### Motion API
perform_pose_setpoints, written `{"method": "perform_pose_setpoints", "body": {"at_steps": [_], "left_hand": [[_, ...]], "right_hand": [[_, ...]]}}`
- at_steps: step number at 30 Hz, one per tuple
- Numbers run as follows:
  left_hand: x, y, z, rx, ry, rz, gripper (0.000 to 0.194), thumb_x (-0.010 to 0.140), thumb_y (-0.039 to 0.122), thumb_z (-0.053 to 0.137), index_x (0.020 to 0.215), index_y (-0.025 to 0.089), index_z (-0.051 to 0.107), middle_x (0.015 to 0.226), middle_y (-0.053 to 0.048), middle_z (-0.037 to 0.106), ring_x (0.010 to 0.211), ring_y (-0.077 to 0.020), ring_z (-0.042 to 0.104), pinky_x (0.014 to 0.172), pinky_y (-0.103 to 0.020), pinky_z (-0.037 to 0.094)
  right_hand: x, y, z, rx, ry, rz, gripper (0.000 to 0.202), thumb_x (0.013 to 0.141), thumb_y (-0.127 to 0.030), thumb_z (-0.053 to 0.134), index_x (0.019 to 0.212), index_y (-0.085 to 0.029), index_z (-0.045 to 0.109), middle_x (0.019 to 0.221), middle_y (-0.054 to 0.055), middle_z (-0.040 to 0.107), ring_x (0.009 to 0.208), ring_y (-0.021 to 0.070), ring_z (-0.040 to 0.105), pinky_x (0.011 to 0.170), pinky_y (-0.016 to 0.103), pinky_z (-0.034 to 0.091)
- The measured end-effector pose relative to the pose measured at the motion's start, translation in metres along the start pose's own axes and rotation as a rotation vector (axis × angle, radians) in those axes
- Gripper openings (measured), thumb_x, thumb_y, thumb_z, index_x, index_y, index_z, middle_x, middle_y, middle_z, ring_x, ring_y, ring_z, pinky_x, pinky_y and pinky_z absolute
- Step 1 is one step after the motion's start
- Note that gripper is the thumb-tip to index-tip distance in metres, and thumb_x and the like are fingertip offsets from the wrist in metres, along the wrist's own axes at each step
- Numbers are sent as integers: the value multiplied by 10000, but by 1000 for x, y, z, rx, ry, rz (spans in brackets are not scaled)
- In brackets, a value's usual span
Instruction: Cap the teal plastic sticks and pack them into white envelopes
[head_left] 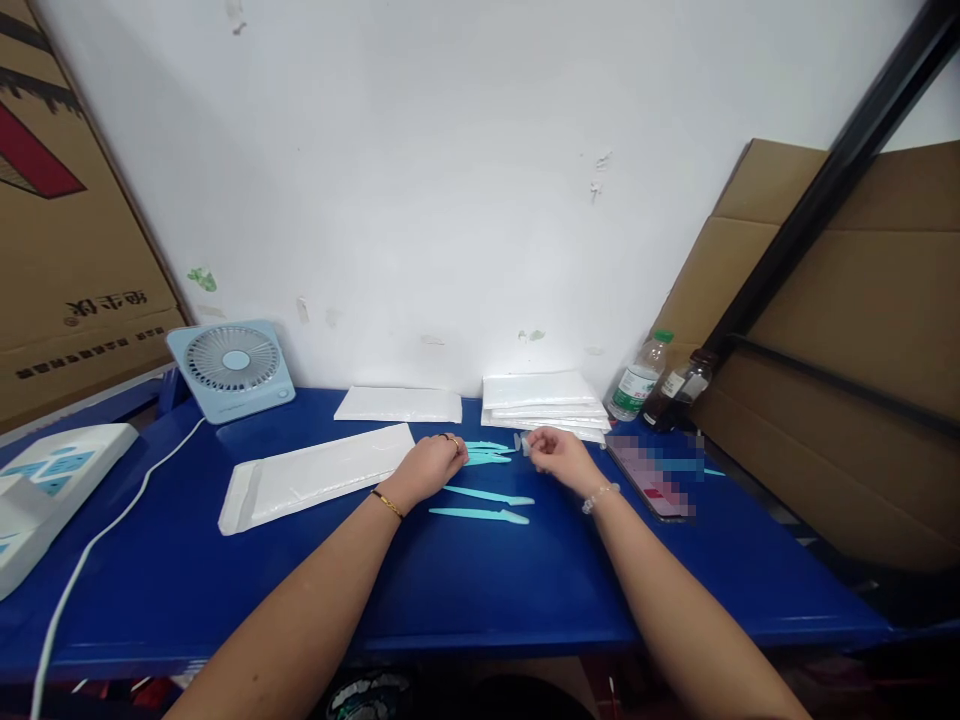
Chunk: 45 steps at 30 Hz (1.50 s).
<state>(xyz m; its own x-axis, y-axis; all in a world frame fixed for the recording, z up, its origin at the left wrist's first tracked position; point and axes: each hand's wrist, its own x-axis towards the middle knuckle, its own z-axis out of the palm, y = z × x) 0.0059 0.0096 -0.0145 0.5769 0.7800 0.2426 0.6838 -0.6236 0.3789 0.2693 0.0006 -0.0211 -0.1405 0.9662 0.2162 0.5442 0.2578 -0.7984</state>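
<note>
My left hand (429, 468) is closed around the handle ends of several turquoise eyebrow razors (487, 455), their heads pointing right. My right hand (556, 456) pinches a small translucent piece, apparently a blade cap (525, 444), just right of those heads. Whether the cap touches a razor is too small to tell. Nearer to me, a loose turquoise razor (491, 495) and a second one (480, 515) lie side by side on the blue table (517, 590). Left of my left hand lies a white padded envelope (322, 478), its flap end toward the left.
Against the wall are a white envelope (397, 404) and a stack of envelopes (544, 400). A phone (649, 480), a clear bottle (637, 380) and a dark bottle (675, 390) stand or lie right. A blue fan (232, 370), cable and white power strip (60, 490) occupy the left.
</note>
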Motion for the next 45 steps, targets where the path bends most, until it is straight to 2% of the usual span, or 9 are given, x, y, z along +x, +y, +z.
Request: {"method": "perform_pose_setpoints", "body": {"at_steps": [3,6,11,26,32,34,38,41,45], "left_hand": [[-1,0,0,-171,41,-43,295,902,369,367,810,185,579,867,-60,625,744,-180,563,668,-282,390],[-1,1,0,-277,52,-68,306,891,411,388,798,188,574,824,-48,622,714,-176,551,653,-281,389],[-1,3,-1,-367,70,-88,331,874,453,402,776,187,574,744,-31,593,668,-167,525,601,-274,372],[-2,7,0,-345,65,-88,335,864,451,404,799,181,591,764,-39,595,688,-168,527,602,-270,376],[-4,13,1,-313,-68,-16,273,840,392,477,733,190,626,779,-38,641,670,-166,553,597,-261,383],[-4,11,1,-228,-58,-8,234,838,369,497,786,199,649,819,-42,647,729,-181,568,638,-268,394],[-1,1,1,5,87,-31,229,816,301,547,998,204,644,1032,-80,624,974,-241,541,794,-314,388],[1,-6,2,105,70,-62,200,812,268,548,973,201,646,1012,-83,629,968,-247,540,792,-326,373],[3,-9,4,156,19,-66,142,831,261,514,806,189,633,862,-67,644,826,-213,570,731,-308,356]], "right_hand": [[-1,-4,-3,414,18,37,344,703,-260,608,1037,-180,592,652,-41,546,507,95,540,479,213,410],[-3,-10,-4,581,9,59,281,694,-294,664,942,-190,581,678,-33,575,552,107,596,481,200,419],[-2,-11,-1,569,-11,70,334,690,-401,719,897,-173,589,767,41,678,683,168,671,538,228,480],[-4,-14,12,498,-64,120,357,701,-492,691,731,-152,584,598,11,660,449,109,604,411,190,376],[-7,-10,3,253,-369,84,324,702,-466,685,734,-146,642,566,3,643,352,58,442,357,183,295],[-5,-3,-5,112,-301,60,302,734,-447,651,787,-151,675,565,-2,626,382,70,430,374,194,306],[3,14,-12,-247,60,-90,188,785,-275,566,903,-189,686,753,24,632,607,137,547,584,262,439],[7,19,-8,-442,-8,-182,244,764,-155,550,972,-207,667,945,50,606,775,159,577,732,285,449],[9,14,0,-666,-94,-160,115,813,-191,547,877,-181,642,919,64,582,813,171,580,731,266,427]]}}
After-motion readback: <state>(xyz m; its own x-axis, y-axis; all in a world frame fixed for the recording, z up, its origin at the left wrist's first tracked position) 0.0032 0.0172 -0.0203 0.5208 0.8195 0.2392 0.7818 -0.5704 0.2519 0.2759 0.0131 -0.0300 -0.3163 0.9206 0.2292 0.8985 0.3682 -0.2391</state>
